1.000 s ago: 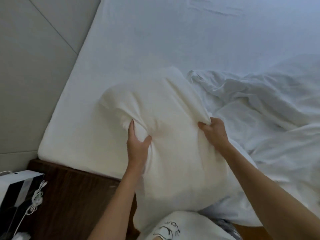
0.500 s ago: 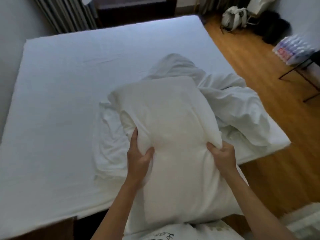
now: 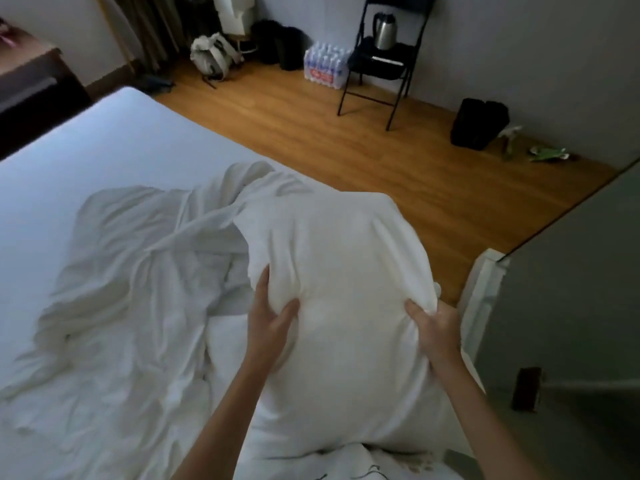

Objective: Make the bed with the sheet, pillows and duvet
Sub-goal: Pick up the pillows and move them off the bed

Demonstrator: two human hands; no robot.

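I hold a white pillow (image 3: 346, 278) upright in front of me, above the bed's right side. My left hand (image 3: 268, 320) grips its left edge, thumb pressed into the front. At the right edge my right hand (image 3: 434, 327) pinches a bunch of the pillow's fabric. A crumpled white duvet (image 3: 138, 292) lies heaped on the bed below and to the left. The fitted white sheet (image 3: 86, 147) covers the mattress smoothly beyond it.
Wooden floor (image 3: 346, 140) runs along the bed's right side. A black folding chair (image 3: 384, 57) with a kettle, a pack of water bottles (image 3: 323, 65), a backpack (image 3: 211, 57) and a black bag (image 3: 479, 123) stand by the far wall. A wall corner (image 3: 571, 271) is close on my right.
My view has swung right, from the bed's left corner across to its right side and the floor. The pillow has travelled with it, still held in both hands.
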